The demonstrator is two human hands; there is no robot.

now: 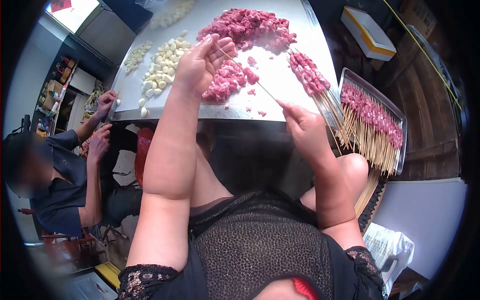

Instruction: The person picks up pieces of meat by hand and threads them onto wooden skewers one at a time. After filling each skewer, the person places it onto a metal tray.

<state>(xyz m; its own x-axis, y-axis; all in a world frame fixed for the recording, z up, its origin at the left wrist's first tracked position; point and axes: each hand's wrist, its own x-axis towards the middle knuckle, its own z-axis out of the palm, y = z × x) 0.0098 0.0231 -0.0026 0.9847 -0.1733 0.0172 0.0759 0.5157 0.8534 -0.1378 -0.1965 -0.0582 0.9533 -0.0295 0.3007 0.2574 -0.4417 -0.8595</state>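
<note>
My right hand pinches the lower end of a thin wooden skewer, which slants up and left over the table edge. My left hand is raised at the skewer's far end, palm turned inward and fingers loosely curled apart; the tip overlaps these fingers. A chunk of meat lies along the skewer's line in this view. Below my left hand sits a small heap of cut raw meat, with a larger meat pile behind it. Loaded meat skewers lie together at the table's right edge.
Peeled garlic cloves are spread left on the white table. A metal tray of finished skewers stands at right, with bare sticks below it. At left a seated person works at the table edge. A foam box stands back right.
</note>
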